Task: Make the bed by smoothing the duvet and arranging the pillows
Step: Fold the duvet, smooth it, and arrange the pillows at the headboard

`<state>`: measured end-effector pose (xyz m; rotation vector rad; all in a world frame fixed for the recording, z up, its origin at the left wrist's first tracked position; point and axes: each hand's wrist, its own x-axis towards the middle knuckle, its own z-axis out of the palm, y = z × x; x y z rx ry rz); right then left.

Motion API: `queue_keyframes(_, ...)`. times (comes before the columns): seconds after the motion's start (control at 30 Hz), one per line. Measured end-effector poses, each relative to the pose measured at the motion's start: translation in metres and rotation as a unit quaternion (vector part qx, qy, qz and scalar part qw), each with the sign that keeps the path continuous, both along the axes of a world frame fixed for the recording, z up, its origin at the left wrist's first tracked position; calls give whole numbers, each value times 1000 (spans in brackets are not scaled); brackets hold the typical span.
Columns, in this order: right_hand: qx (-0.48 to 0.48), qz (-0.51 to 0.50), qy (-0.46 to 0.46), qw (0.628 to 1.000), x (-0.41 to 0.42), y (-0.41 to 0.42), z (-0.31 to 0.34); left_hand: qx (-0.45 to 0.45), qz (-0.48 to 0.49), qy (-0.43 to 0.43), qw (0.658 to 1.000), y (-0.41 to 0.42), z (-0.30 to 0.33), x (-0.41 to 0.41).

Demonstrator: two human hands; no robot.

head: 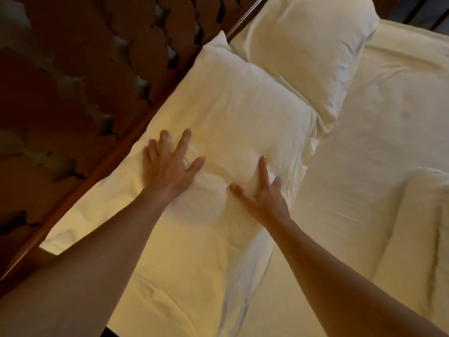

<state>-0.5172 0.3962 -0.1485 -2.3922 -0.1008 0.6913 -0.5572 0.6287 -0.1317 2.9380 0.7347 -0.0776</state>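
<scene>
A white pillow point(233, 113) lies at the head of the bed against the headboard. My left hand point(167, 161) presses flat on its near left part with fingers spread. On the pillow's near right part rests my right hand point(261, 190), index finger straight and the other fingers partly sunk into the fabric. A second white pillow point(306, 49) lies beyond it, touching the first. The white duvet point(393, 132) covers the mattress to the right, with folds and creases.
A dark carved wooden headboard point(80, 88) runs diagonally along the left. A thicker folded ridge of duvet point(418, 239) lies at the right edge. Dark furniture shows at the top right corner.
</scene>
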Motion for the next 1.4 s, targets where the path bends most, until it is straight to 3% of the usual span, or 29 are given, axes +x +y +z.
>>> queue_keyframes(0.4, -52, -67, -47, 995, 27, 34, -64, 45, 1, -7, 999, 20, -76, 31)
queue_keyframes(0.83, -11, -72, -52, 996, 38, 36, -75, 47, 4, -22, 999, 26, -89, 45)
queue_keyframes(1.03, 27, -47, -57, 997, 38, 17, -54, -15, -6, 4, 1000, 24, -51, 40)
queue_keyframes(1.4, 114, -66, -140, 981, -12, -44, 48, -101, -29, -50, 993, -20, 74, -23)
